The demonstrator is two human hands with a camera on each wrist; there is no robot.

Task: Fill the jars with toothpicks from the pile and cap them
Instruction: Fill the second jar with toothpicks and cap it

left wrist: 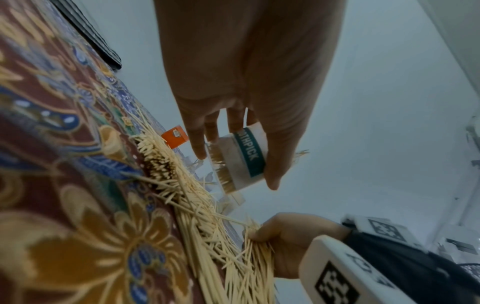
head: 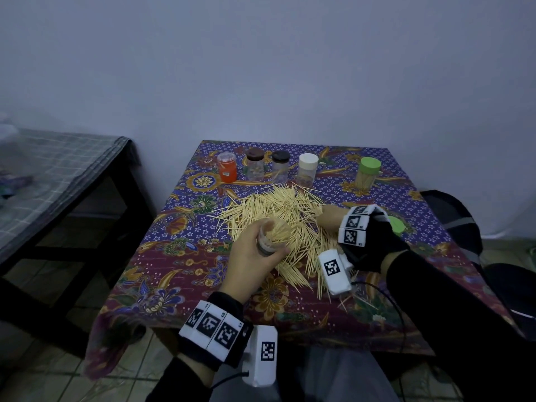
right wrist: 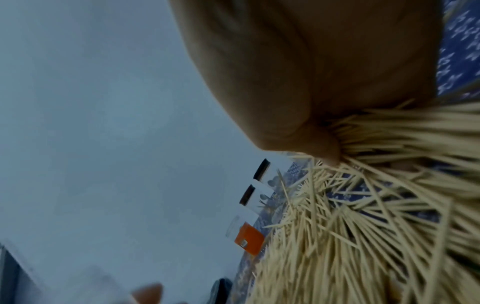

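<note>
**Q:** What have your hands got right now?

**Me:** My left hand (head: 249, 256) is wrapped round a small clear plastic jar with a white and teal label (left wrist: 242, 159), uncapped, tilted over the pile of pale wooden toothpicks (head: 278, 224) in the middle of the table (head: 406, 181). It looks nearly full. My right hand (left wrist: 288, 244) is down in the pile, fingers curled round a loose bunch of sticks.

**Q:** How do you get that bunch in cleanly?

**Me:** I'd line the sticks up parallel first, then slide them in lengthwise; crossed ones will likely jam at the mouth. I'd say keep the jar leaning toward the bunch.

**Q:** And the feel of it all?

**Me:** Thin, stiff, pointed sticks, slippery as a heap on the patterned batik cloth. The jar is smooth and rigid. A loose green round lid (head: 396, 224) sits just behind my right wrist, probably for capping. A green-capped jar (head: 368, 172) at the back already holds toothpicks.
</note>
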